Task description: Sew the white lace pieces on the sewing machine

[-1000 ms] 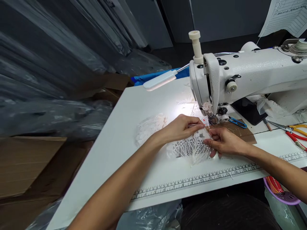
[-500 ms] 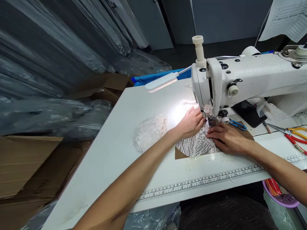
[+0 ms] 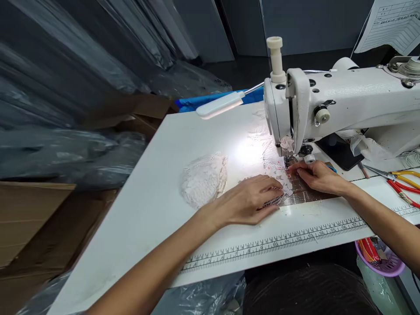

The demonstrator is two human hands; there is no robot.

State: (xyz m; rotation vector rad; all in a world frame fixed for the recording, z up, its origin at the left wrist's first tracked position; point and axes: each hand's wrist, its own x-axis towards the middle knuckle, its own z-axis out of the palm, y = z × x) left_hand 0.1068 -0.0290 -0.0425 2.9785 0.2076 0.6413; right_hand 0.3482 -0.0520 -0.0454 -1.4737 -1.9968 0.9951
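Under the needle and presser foot of the white sewing machine lies a piece of white lace fabric with small reddish marks. My left hand rests on its near part, fingers bent, with lace showing between the thumb and fingers. Right beside the presser foot, my right hand pinches at the lace's right edge; the fingertips partly hide what they grip. A rounded, folded lace piece sits on the table to the left of my left hand.
A lamp lights the white table, which has a printed ruler along its front edge. To the right lie a dark phone, scissors and red-handled pliers. A purple basket hangs below the table; cardboard boxes stand left.
My left hand has drawn back from beside the needle toward the table front. My right hand has lifted from lying flat to a pinch at the presser foot. The lace has shifted away, behind the needle.
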